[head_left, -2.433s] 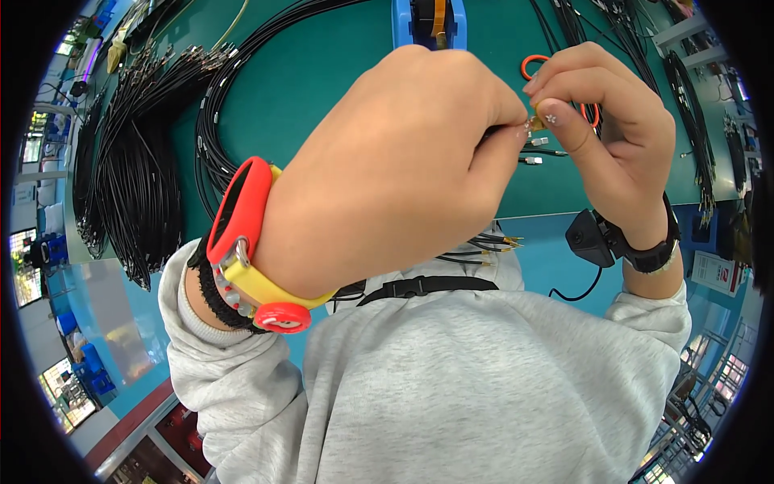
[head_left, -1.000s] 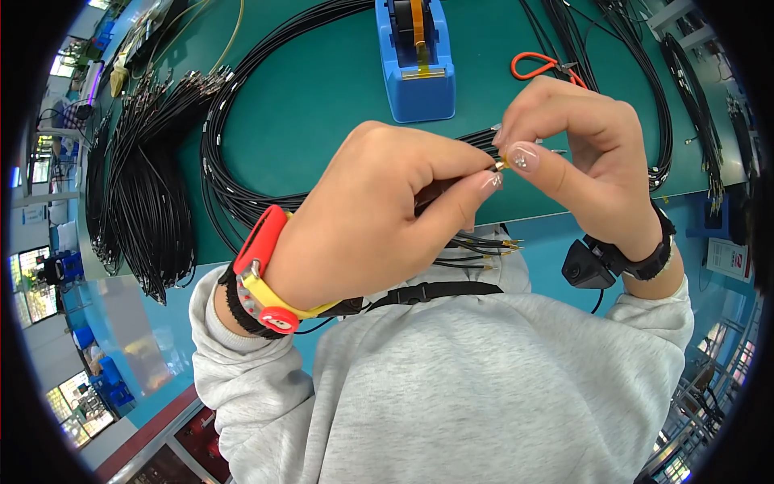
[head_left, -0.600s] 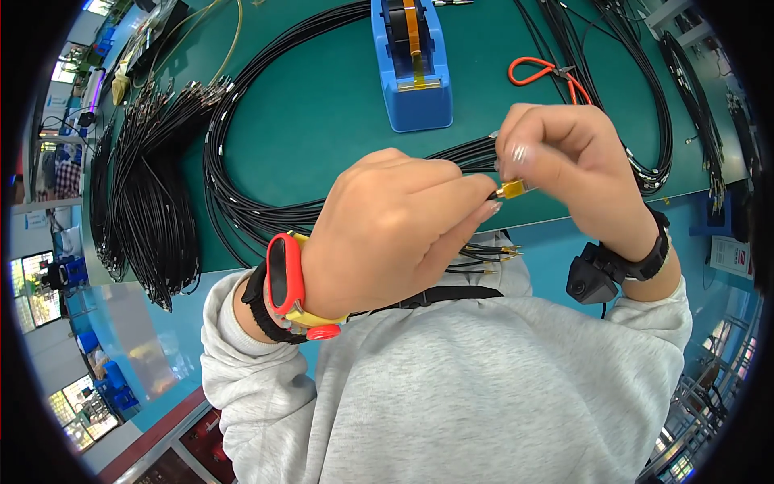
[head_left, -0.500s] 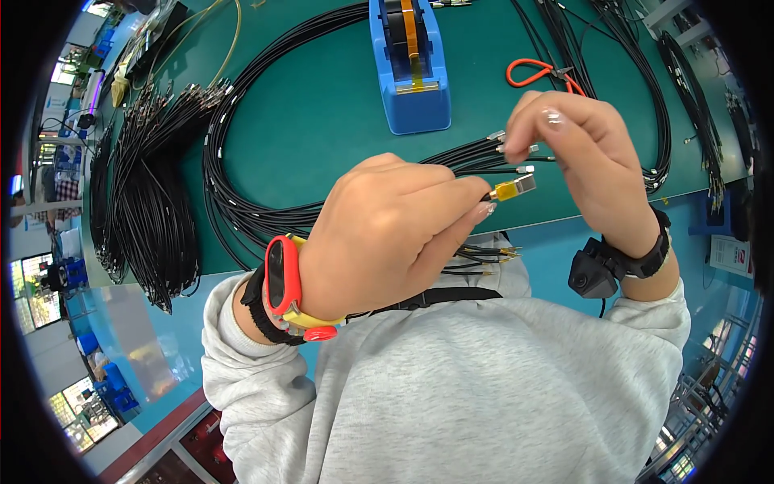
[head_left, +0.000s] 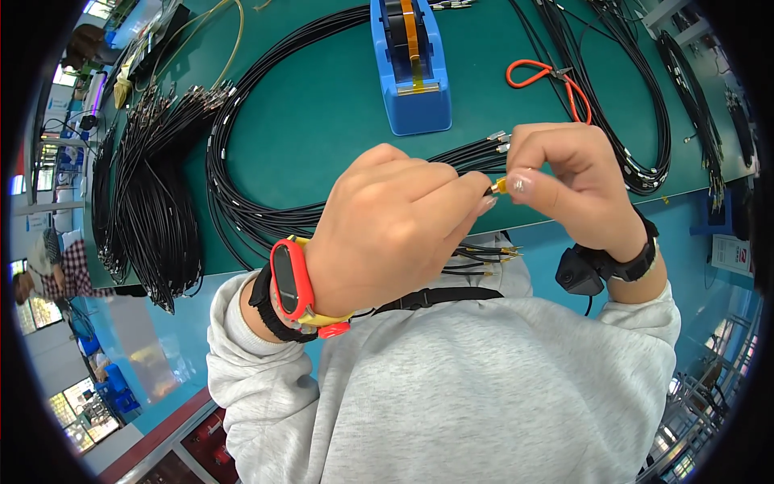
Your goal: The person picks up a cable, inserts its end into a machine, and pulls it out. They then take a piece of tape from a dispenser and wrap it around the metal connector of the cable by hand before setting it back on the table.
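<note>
Between thumb and fingers, my left hand [head_left: 395,222] pinches a black cable just behind its end. That end carries a metal connector with yellow tape [head_left: 501,185] around it. My right hand [head_left: 568,177] closes its thumb and index finger over the connector, so most of it is hidden. Just beyond the fingers lies a bundle of black cables [head_left: 463,157] with silver connector ends. A blue tape dispenser [head_left: 419,113] with a roll of amber tape stands farther back on the green table [head_left: 322,121].
Red-handled pliers [head_left: 528,73] lie on the far right. Big bunches of black cables fill the left side [head_left: 153,202] and right side [head_left: 645,105]. More cable ends with brass tips [head_left: 500,254] are by my lap. People are visible at the far left.
My right hand has come down and left onto the taped connector, which was bare of it before, and now pinches it. My left hand stays nearly in place.
</note>
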{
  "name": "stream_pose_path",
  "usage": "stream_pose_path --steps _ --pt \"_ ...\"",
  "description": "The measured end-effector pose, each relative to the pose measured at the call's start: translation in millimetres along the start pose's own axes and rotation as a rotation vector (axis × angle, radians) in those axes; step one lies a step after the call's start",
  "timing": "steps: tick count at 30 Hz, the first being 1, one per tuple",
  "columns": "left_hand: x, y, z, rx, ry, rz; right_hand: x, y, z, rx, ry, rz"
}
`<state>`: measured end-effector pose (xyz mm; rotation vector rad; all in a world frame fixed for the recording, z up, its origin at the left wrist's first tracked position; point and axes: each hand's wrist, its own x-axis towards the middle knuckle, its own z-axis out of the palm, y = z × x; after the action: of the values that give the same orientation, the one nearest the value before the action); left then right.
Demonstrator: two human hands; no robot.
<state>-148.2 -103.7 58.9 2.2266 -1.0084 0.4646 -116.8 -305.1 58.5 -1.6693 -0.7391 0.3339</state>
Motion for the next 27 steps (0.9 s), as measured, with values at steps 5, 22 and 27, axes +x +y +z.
stream_pose_path --steps 5,22,27 --pt "-9.4 1.7 2.2 0.053 -0.049 0.004 -5.2 6.2 19.3 0.246 0.083 0.14" --pt "-35.2 -57.4 24.7 0.18 -0.506 -0.218 -121.5 77.2 83.4 0.049 0.157 0.676" --pt "-40.2 -73.2 30.6 0.334 -0.563 -0.137 -106.0 81.5 63.1 -0.453 0.256 0.059"
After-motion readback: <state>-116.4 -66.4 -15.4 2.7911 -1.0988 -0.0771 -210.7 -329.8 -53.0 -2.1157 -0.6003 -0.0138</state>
